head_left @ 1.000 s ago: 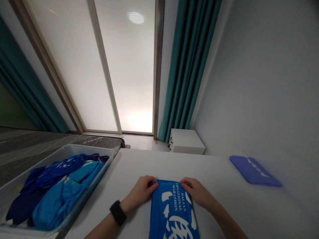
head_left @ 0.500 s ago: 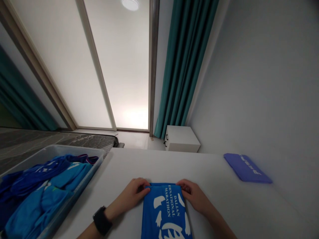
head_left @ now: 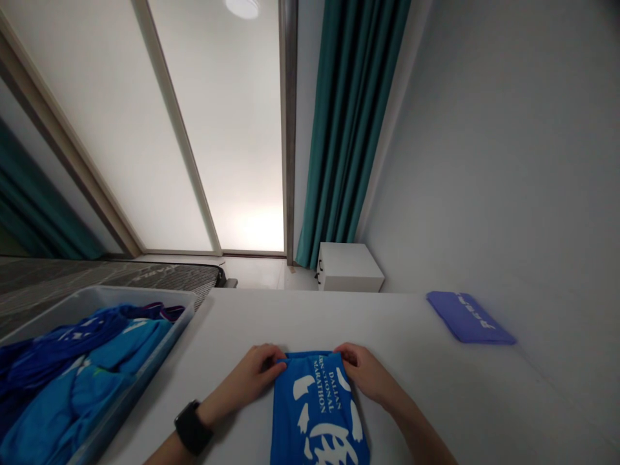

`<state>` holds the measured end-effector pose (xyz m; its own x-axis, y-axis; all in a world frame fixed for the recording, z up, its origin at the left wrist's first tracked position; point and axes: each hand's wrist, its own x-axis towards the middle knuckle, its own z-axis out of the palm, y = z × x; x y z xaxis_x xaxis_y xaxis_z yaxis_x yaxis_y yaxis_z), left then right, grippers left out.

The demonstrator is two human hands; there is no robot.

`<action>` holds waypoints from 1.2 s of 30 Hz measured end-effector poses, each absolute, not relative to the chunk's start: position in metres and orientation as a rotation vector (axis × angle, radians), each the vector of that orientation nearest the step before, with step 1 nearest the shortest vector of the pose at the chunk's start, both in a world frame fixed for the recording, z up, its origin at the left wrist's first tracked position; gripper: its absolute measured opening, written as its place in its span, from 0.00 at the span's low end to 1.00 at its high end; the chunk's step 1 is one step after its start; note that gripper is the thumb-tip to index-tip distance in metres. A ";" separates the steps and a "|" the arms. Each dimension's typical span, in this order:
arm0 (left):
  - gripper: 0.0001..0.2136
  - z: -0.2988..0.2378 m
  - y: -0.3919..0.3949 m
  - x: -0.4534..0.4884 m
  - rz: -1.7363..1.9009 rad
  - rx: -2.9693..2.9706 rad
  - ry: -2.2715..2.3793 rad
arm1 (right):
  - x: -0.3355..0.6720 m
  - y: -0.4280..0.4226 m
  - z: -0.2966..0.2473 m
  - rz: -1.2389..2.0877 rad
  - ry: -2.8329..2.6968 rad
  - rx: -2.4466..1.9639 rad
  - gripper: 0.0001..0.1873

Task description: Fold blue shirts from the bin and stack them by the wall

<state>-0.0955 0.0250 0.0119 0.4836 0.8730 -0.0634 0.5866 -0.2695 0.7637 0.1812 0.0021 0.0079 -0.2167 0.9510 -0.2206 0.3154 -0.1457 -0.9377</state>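
While both hands work at the far edge of a folded bright-blue fabric garment with white printing [head_left: 320, 403], the left hand [head_left: 261, 371] pinches its far left corner between thumb and fingers. The right hand [head_left: 362, 369] grips the far right corner in a similar pinch, its fingertips partly tucked out of sight. The garment lies flat on the smooth white table [head_left: 382, 316] between the two hands and runs back from them toward the person, past the lower edge of the view; its print includes the words "DALIAN" and "MARATHON". A black square-faced wristwatch [head_left: 194, 427] sits on the wrist behind the left hand.

Well to the left of the left hand stands a translucent whitish plastic bin [head_left: 121, 296], holding loosely heaped dark-blue fabric clothing [head_left: 43, 365] and a crumpled light-blue fabric garment [head_left: 109, 365]. Beyond the right hand and to its right, near the wall, lies a flat folded violet-blue cloth [head_left: 472, 318]; its pale lettering seems too blurred to read.
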 end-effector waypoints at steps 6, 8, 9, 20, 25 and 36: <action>0.19 0.014 0.025 -0.095 0.472 1.989 1.203 | 0.182 0.002 0.003 1.200 -1.685 -1.643 0.13; 0.18 0.015 0.025 -0.094 0.476 1.982 1.201 | 0.183 0.002 0.004 1.169 -1.701 -1.626 0.14; 0.18 0.015 0.024 -0.094 0.481 1.974 1.199 | 0.183 0.002 0.005 1.154 -1.700 -1.612 0.15; 0.14 0.038 0.021 -0.108 0.389 1.921 1.068 | 0.177 -0.003 0.000 0.906 -1.821 -1.754 0.17; 0.12 0.031 0.017 -0.101 0.422 2.075 1.200 | 0.178 -0.005 -0.001 0.864 -1.841 -1.750 0.18; 0.15 0.026 0.014 -0.088 0.558 2.087 1.315 | 0.175 -0.008 0.002 0.894 -1.796 -1.693 0.16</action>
<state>-0.0877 0.0138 0.0263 0.4201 0.9069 0.0326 0.6531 -0.3270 0.6830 0.1752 -0.0080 0.0024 -0.0921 0.9931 -0.0729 0.6570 0.0056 -0.7538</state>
